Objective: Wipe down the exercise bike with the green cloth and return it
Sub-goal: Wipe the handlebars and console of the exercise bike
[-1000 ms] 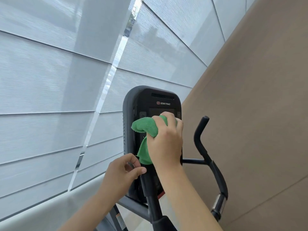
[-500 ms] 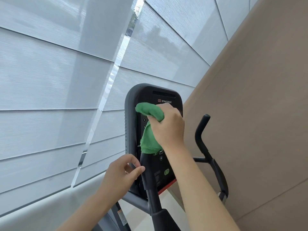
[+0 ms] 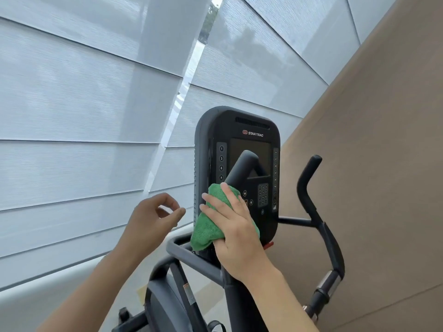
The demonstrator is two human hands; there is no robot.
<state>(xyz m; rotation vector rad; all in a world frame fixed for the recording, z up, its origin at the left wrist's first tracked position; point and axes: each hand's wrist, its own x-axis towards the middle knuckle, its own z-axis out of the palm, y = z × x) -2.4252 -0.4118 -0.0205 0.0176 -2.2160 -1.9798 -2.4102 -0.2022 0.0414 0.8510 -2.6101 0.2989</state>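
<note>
**Green cloth pressed to the bike console's lower left corner**

Pale window blinds (image 3: pixel 72 116) fill the left. The left hand (image 3: pixel 153 219) hovers free beside the console, holding nothing, fingers loosely curled with thumb and forefinger nearly meeting. The right hand (image 3: pixel 236 232) presses the green cloth (image 3: pixel 206 232) against the lower left of the exercise bike (image 3: pixel 239 137) console; the cloth lies bunched under its spread, nearly straight fingers, spilling out left and below them. A black handlebar (image 3: pixel 309 185) rises at right, before a tan wall (image 3: pixel 383 140).
</note>
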